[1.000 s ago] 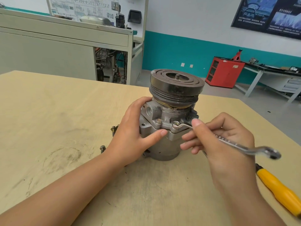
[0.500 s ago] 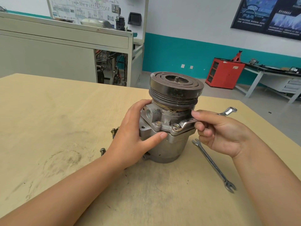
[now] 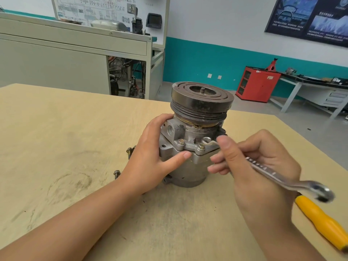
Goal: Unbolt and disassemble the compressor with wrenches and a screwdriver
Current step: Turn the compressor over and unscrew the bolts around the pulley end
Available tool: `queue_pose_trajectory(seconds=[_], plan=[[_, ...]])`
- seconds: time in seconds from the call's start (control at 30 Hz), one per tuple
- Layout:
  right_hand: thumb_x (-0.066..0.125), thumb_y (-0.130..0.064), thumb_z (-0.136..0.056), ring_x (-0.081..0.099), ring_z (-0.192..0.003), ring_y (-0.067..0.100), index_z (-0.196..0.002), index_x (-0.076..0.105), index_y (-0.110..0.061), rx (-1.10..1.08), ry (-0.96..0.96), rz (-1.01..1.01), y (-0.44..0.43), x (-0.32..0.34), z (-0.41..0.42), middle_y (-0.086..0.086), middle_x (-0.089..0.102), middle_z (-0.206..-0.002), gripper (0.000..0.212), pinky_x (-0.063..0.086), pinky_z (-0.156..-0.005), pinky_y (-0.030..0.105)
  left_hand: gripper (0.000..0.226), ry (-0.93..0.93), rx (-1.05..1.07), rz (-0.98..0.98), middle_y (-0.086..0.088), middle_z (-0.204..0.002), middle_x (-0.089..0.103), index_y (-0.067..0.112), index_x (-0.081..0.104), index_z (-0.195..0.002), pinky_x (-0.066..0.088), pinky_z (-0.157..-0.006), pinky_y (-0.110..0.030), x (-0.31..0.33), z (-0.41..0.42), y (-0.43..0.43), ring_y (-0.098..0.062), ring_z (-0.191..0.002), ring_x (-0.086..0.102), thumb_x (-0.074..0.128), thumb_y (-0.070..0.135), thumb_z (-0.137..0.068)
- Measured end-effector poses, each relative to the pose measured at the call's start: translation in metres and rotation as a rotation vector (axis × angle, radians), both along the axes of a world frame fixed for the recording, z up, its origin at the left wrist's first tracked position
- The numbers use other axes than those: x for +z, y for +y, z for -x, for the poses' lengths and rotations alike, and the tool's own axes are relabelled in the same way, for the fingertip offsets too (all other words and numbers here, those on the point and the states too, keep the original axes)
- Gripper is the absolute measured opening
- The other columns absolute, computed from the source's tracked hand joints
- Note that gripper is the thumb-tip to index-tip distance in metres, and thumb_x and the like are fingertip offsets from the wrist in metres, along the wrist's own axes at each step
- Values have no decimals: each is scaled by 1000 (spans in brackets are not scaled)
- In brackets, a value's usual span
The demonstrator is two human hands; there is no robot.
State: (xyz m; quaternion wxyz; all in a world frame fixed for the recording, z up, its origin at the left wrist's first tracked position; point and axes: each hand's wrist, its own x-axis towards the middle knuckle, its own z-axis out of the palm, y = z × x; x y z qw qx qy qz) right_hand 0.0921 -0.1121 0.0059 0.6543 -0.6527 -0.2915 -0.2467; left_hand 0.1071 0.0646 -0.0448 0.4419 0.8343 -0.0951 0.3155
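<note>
A grey metal compressor stands upright on the wooden table, its dark pulley on top. My left hand grips its left side, thumb across the front flange. My right hand holds a steel combination wrench by the shaft; its open end sits at the right-hand flange bolt, and its ring end sticks out toward the lower right. A second bolt sits in the flange to the left.
Loose bolts and one more bolt lie on the table behind my left wrist. A yellow-handled screwdriver lies at the right edge. Beyond the table stand a grey cabinet, a red cabinet and a workbench.
My right hand swung the wrench handle from pointing away at the right back toward me. The second wrench seen lying on the table half a second ago is now out of sight.
</note>
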Motion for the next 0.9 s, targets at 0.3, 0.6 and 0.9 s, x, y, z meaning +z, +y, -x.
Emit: queue_pose_trajectory(seconds=[0.3,0.6,0.9], plan=[[60,-30,-90,57,-41,22,-62,46,-11,-221,-184,266,5,-14,0,8,55,-48,36,41,-42,33,73,9,-9,6,14,-133,46,47,26,-133,36,-97,-12,0,0,0,-1,-123,44,63,61,-71],[67,-15,-73,54,-35,13,-65,47,-6,196,624,-100,-13,13,-27,8,61,-49,23,31,-32,15,68,14,7,6,21,-132,42,63,19,-125,31,-94,-2,-1,0,1,7,-122,40,61,64,-70],[66,-16,-64,28,-23,-1,-52,55,-14,423,1015,-118,-18,22,-61,-5,43,-41,16,15,-27,9,69,21,0,5,21,-133,42,63,19,-125,33,-95,-4,-1,0,2,5,-123,40,61,64,-70]])
